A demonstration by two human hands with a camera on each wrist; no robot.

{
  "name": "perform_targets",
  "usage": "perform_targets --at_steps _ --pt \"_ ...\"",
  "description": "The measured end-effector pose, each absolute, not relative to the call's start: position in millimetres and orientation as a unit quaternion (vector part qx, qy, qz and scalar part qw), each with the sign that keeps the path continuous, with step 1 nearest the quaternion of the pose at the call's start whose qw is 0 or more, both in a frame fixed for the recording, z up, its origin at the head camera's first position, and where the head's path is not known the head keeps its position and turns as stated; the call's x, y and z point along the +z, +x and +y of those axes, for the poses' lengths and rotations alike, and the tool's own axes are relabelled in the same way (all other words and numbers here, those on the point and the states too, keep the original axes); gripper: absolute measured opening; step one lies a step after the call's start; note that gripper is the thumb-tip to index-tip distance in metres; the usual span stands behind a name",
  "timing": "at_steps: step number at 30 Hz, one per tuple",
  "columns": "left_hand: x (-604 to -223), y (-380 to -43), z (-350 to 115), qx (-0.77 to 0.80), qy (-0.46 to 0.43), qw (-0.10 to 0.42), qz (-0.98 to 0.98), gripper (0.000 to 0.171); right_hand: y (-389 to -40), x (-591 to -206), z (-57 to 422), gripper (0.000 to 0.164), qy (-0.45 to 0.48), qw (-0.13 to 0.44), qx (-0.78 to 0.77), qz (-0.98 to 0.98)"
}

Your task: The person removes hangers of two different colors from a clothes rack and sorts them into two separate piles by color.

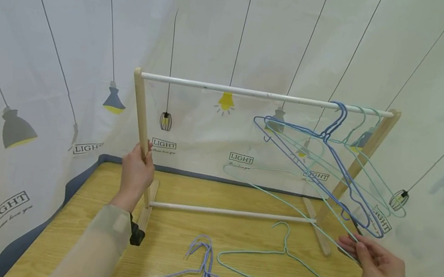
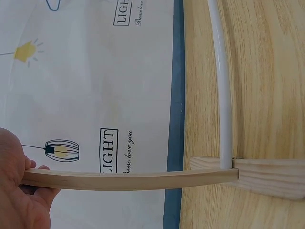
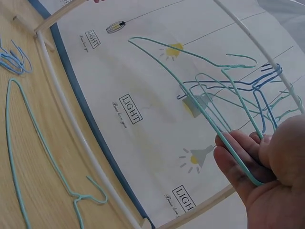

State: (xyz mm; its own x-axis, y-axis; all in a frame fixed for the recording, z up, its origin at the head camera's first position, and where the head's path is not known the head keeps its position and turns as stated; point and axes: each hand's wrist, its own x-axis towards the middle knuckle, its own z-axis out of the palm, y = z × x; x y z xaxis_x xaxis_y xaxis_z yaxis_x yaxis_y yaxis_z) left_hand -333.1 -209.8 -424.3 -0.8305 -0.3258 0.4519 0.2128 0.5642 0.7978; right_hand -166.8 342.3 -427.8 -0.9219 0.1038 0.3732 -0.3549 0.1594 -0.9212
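Note:
My left hand (image 1: pixel 137 172) grips the left wooden post (image 1: pixel 140 111) of a clothes rack. In the left wrist view the fingers wrap round this post (image 2: pixel 128 181). The right hand (image 1: pixel 384 266) holds a mint-green wire hanger (image 3: pixel 202 113) by one lower corner, tilted in front of the rack. The held hanger's hook sits apart from the white top rail (image 1: pixel 227 88), below it in the head view. Blue hangers (image 1: pixel 325 135) and green hangers (image 1: pixel 344 142) hang close together at the rail's right end, by the right post (image 1: pixel 361 159).
On the wooden table (image 1: pixel 86 214) lie another green hanger (image 1: pixel 285 252) and several periwinkle-blue hangers (image 1: pixel 205 271), in front of the rack's lower white bar (image 1: pixel 230 212). A printed curtain (image 1: pixel 210 27) hangs close behind the rack and at both sides.

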Motion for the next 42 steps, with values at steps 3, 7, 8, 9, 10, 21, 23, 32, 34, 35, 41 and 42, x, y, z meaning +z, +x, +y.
perform_targets --at_steps 3,7,8,9,10,21,23,32,34,35,41,42 --pt "-422.9 -332.6 -209.2 -0.466 0.033 0.291 -0.835 0.037 -163.3 -436.2 348.2 0.031 0.059 0.160 0.646 -0.744" --pt "-421.6 -332.6 -209.1 -0.468 0.034 0.294 -0.833 0.036 -159.7 -453.1 354.6 0.030 0.031 0.141 0.645 -0.751" --pt "-421.3 -332.6 -209.1 -0.469 0.036 0.293 -0.832 0.036 -158.9 -458.0 356.2 0.028 0.028 0.137 0.645 -0.751" --pt "-421.1 -332.8 -209.1 -0.469 0.037 0.293 -0.832 0.036 -157.9 -463.3 358.1 0.027 0.028 0.135 0.645 -0.751" --pt "-420.8 -332.9 -209.1 -0.470 0.037 0.292 -0.832 0.036 -156.6 -468.4 360.1 0.024 0.030 0.131 0.646 -0.751" --pt "-416.5 -333.0 -208.5 -0.470 0.034 0.289 -0.833 0.036 -151.6 -505.6 386.8 0.023 -0.032 0.030 0.648 -0.761" --pt "-416.5 -333.2 -208.4 -0.470 0.030 0.289 -0.833 0.036 -151.8 -510.0 391.2 0.025 -0.045 0.005 0.637 -0.770" --pt "-417.4 -334.0 -208.0 -0.468 0.027 0.294 -0.833 0.034 -152.0 -529.8 410.7 0.030 -0.090 -0.055 0.611 -0.785" --pt "-417.2 -333.8 -207.8 -0.469 0.027 0.294 -0.832 0.035 -153.0 -533.8 411.6 0.028 -0.121 -0.058 0.604 -0.785" --pt "-417.1 -333.7 -207.7 -0.469 0.028 0.294 -0.832 0.034 -153.3 -535.9 412.0 0.028 -0.133 -0.059 0.599 -0.787" --pt "-417.5 -333.3 -207.7 -0.465 0.030 0.298 -0.833 0.035 -154.3 -548.2 420.2 0.029 -0.134 -0.093 0.573 -0.803" --pt "-417.6 -333.4 -207.7 -0.464 0.030 0.299 -0.833 0.035 -154.8 -549.8 422.2 0.030 -0.122 -0.099 0.568 -0.808"
